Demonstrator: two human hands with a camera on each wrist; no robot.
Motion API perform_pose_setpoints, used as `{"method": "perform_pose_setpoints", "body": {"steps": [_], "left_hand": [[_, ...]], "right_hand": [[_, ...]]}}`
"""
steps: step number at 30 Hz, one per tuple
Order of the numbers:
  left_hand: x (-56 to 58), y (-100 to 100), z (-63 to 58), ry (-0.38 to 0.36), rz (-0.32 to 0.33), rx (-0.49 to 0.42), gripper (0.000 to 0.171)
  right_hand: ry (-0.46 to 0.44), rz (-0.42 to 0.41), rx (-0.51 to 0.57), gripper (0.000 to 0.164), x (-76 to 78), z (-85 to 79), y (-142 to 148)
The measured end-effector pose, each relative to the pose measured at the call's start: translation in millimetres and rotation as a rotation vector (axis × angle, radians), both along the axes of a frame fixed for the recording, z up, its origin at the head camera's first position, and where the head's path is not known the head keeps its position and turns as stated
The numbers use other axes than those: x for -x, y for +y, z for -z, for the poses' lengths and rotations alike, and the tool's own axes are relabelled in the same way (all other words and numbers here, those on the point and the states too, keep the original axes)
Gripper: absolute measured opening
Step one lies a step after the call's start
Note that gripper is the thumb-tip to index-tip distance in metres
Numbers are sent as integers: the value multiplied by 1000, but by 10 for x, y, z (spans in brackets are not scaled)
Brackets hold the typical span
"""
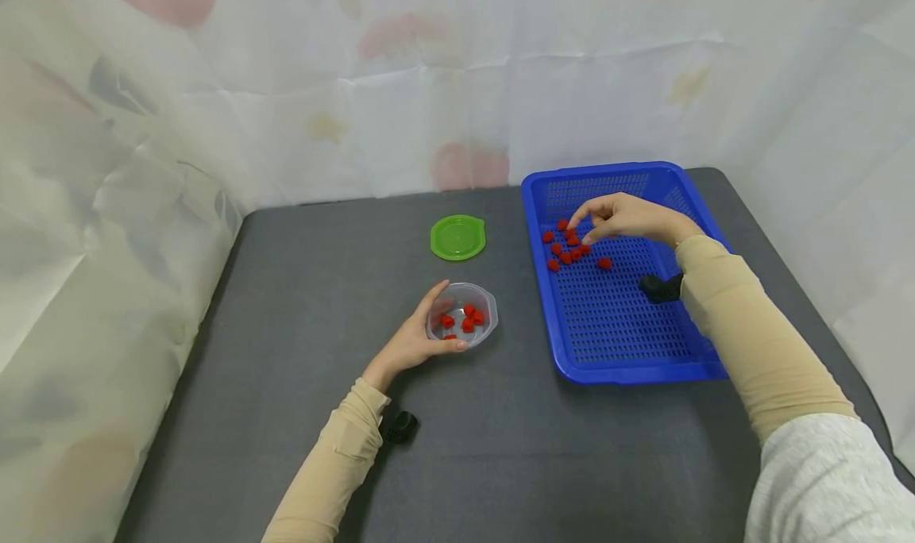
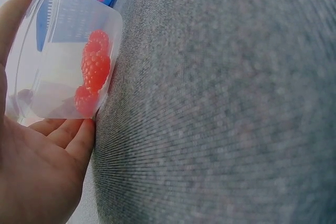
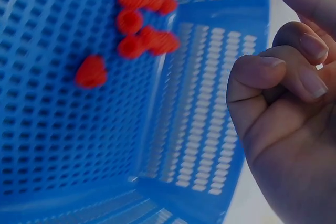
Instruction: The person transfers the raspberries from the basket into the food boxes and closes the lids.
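My left hand (image 1: 412, 340) grips a clear plastic container (image 1: 489, 300), its thumb on the near side and fingers round the far side. Several red raspberries (image 2: 96, 72) lie on the container's bottom. Over the blue basket (image 1: 629, 375), my right hand (image 1: 629, 215) reaches down with index finger and thumb apart, close above a cluster of raspberries (image 1: 566, 258). Nothing shows between those two fingertips. In the right wrist view its other fingers (image 3: 247, 85) are curled, and one raspberry (image 3: 91, 72) lies apart from the cluster.
A green lid (image 1: 458, 237) lies on the dark grey table (image 1: 322, 289) behind the container. Patterned white sheeting (image 1: 400, 114) rises along the back and both sides. Black wrist cameras stick out from both sleeves.
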State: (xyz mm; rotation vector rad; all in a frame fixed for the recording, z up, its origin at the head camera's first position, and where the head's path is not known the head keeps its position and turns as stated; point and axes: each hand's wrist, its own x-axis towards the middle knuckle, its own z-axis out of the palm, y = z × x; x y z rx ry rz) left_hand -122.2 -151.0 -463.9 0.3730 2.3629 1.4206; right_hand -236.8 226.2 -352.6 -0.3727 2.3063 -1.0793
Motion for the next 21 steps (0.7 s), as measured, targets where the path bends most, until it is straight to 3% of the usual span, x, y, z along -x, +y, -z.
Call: {"method": "perform_pose_setpoints", "body": {"steps": [15,21], "left_hand": [[13,-9,29,15,10,-12,103],[16,-8,26,4,1,-14,102]], "right_hand": [[-40,25,-91,35,65,329,307],[-35,-14,-124,35,67,423,334]]}}
